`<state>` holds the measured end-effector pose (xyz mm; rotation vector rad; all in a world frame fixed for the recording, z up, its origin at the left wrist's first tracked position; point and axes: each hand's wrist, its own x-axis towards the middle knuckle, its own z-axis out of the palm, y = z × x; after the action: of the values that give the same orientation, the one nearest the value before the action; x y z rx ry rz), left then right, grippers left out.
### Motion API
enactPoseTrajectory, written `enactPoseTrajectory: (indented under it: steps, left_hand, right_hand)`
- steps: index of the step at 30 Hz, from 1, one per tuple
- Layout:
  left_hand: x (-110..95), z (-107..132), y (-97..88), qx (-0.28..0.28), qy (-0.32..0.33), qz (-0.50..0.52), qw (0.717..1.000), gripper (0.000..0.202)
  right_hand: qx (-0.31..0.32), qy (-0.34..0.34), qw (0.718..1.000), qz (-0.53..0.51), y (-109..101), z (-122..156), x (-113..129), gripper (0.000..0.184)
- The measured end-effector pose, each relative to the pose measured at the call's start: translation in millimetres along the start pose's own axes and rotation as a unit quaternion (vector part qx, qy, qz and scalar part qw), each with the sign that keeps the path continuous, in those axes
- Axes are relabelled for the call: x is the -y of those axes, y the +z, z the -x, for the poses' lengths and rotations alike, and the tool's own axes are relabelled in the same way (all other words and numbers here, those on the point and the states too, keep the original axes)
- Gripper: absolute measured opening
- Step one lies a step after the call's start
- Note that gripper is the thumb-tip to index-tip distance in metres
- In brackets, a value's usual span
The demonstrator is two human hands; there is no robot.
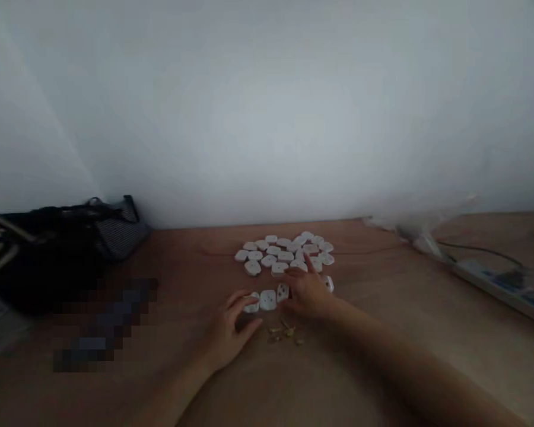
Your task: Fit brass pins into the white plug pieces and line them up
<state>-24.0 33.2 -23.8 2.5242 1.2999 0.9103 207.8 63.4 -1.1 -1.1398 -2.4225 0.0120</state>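
Note:
A loose cluster of white plastic plug housings [282, 252] lies on the wooden tabletop [396, 338], each a rounded square with small holes. My right hand [307, 293] is over a housing [283, 292] at the near edge of the cluster, its fingers around that piece and partly hiding it. My left hand [228, 327] has its fingertips on another housing [251, 303]. Between the two hands lies a third housing [268, 300]. Several small brass pins [285, 332] sit just below them, close to my left thumb.
A black bag with a grey striped side [62, 255] stands at the left, beside a pixelated blurred patch [104, 323] on the table. At the right are a power strip [493, 284], a black cable and clear plastic. A white wall [267, 118] rises behind the table.

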Motion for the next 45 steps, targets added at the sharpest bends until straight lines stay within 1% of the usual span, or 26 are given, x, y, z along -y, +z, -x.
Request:
enactPoseTrajectory:
  steps: [2,4,5,7,9,10,12,14,16,17,19,21,23,26,27,29,32,34,36,39,42,45]
  left_hand:
    - [0,-1,0.4,-0.012,0.012,-0.001,1.000,0.025]
    - [-3,-1,0.3,-0.019,0.034,0.003,0.999,0.021]
    - [-5,-1,0.1,-0.019,0.048,0.005,0.999,0.020]
    - [-11,-1,-0.5,-0.002,0.085,0.013,0.996,0.018]
    - [-21,0,-0.8,0.043,0.137,0.025,0.989,0.018]
    - [-26,0,-0.9,0.074,0.164,0.031,0.983,0.020]
    - [-38,0,-1.3,0.143,0.204,0.032,0.968,0.032]
    - [-49,-2,-2.1,0.201,0.203,0.017,0.958,0.046]
    - [-57,-4,-3.1,0.247,0.190,0.008,0.950,0.050]
    - [-60,-5,-3.6,0.264,0.186,0.011,0.946,0.051]
    - [-61,-5,-4.6,0.276,0.176,0.030,0.944,0.053]
    - [-58,-5,-6.0,0.269,0.167,0.056,0.947,0.054]
    - [-53,-3,-8.4,0.259,0.156,0.076,0.950,0.051]
    - [-44,-1,-12.9,0.259,0.140,0.092,0.951,0.048]
    - [-42,-1,-14.0,0.261,0.138,0.093,0.951,0.047]
    - [-38,0,-15.2,0.267,0.136,0.088,0.950,0.046]
    - [-34,0,-14.3,0.260,0.141,0.085,0.952,0.044]
    - [-31,1,-12.8,0.239,0.144,0.092,0.956,0.041]
    - [-29,1,-10.9,0.216,0.150,0.098,0.960,0.034]
    - [-27,1,-7.7,0.180,0.166,0.110,0.963,0.026]
    - [-27,0,-4.4,0.138,0.190,0.117,0.965,0.018]
    - [-28,-2,-2.2,0.103,0.199,0.094,0.970,0.009]
  right_hand:
    - [-0.058,0.002,0.997,-0.053,-4,3,-1,0.045]
    - [-0.113,0.014,0.985,-0.128,-11,12,-2,0.047]
    - [-0.129,0.025,0.977,-0.168,-14,18,-2,0.048]
    - [-0.134,0.061,0.961,-0.235,-20,32,-1,0.049]
    - [-0.090,0.070,0.951,-0.289,-22,47,2,0.046]
    - [-0.075,0.078,0.947,-0.302,-22,54,3,0.042]
    - [-0.047,0.098,0.950,-0.293,-21,64,5,0.037]
    - [-0.025,0.109,0.960,-0.258,-20,70,6,0.035]
    - [-0.007,0.100,0.970,-0.222,-19,72,5,0.038]
    - [-0.002,0.087,0.974,-0.209,-19,72,5,0.041]
    - [-0.005,0.053,0.980,-0.190,-20,73,4,0.048]
    - [-0.002,0.015,0.983,-0.182,-20,73,4,0.055]
    - [0.009,-0.003,0.983,-0.182,-17,72,5,0.060]
    - [0.019,0.021,0.983,-0.181,-10,72,8,0.068]
    - [0.017,0.036,0.983,-0.179,-7,72,9,0.067]
    - [0.007,0.054,0.982,-0.178,-3,71,10,0.059]
    - [-0.016,0.028,0.983,-0.179,1,71,11,0.051]
    - [-0.028,0.006,0.983,-0.179,2,71,12,0.052]
    - [-0.034,0.000,0.983,-0.178,2,72,12,0.052]
    - [-0.042,0.013,0.981,-0.187,-1,74,12,0.052]
    - [-0.074,0.035,0.975,-0.207,-6,77,11,0.053]
    - [-0.103,0.032,0.964,-0.241,-12,78,9,0.052]
